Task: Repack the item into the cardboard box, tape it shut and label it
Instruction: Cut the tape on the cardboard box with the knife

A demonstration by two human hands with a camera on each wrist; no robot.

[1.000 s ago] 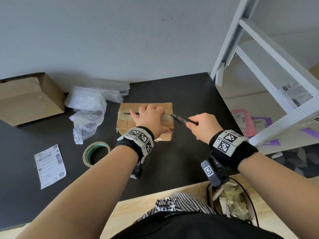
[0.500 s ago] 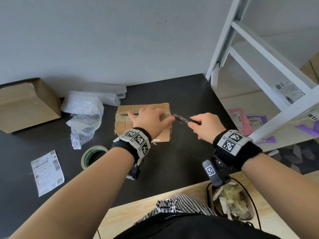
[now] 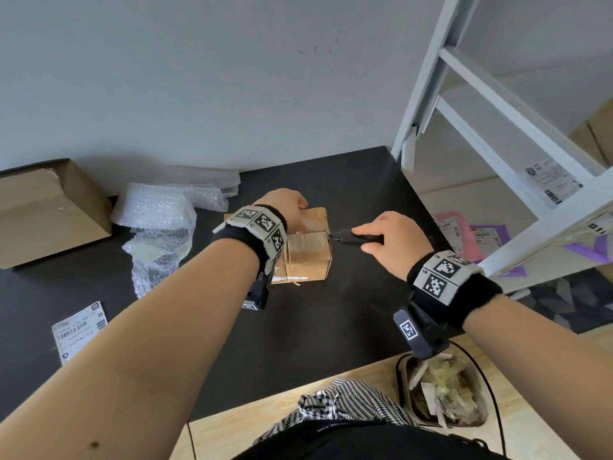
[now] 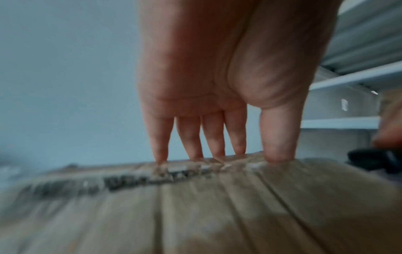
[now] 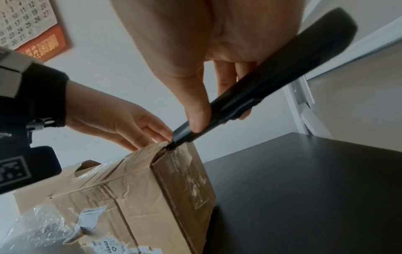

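Note:
A small cardboard box with clear tape over its top stands mid-table, also shown in the left wrist view and the right wrist view. My left hand presses straight fingers down on the box top near its far edge. My right hand grips a black utility knife, thumb and fingers curled round its handle. The knife's tip sits in the taped seam at the box's right top edge. A white shipping label lies at the table's front left.
Crumpled bubble wrap lies left of the box. A larger cardboard box stands at the far left. The black table ends on the right beside a white shelf frame. A bin of scraps stands on the floor.
The left hand slid from the near part of the box top to its far edge. The knife tip moved in to the box's right top seam. The view shifted; the tape roll is hidden.

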